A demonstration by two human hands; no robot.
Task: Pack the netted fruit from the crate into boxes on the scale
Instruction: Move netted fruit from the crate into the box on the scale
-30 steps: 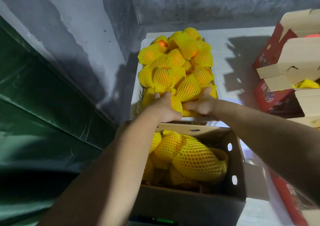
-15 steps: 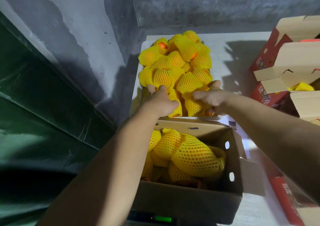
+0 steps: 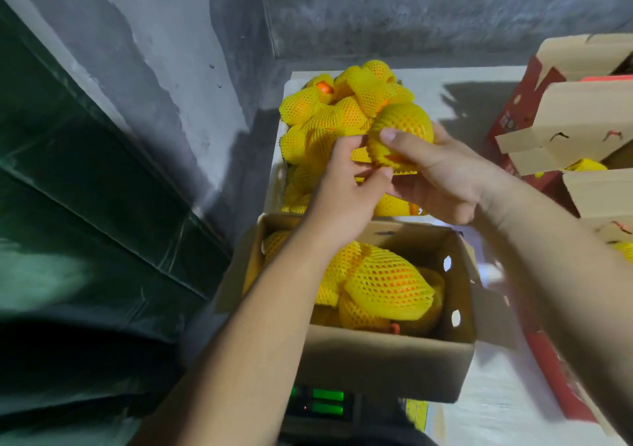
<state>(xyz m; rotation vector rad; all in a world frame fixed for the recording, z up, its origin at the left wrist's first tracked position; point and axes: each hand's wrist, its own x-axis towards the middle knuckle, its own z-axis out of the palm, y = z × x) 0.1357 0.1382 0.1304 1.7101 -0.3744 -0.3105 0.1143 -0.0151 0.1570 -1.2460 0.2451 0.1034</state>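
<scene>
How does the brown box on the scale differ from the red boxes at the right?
The brown box is plain cardboard outside; the red boxes are printed red outside. The brown box sits on the scale, while the red boxes stand on the white table. Both are open and hold yellow-netted fruit.

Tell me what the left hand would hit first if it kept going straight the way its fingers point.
The left hand points away from the person, toward the crate's pile of netted fruit. It would likely meet that pile first, beside the netted fruit held by the right hand; depth is unclear.
</scene>
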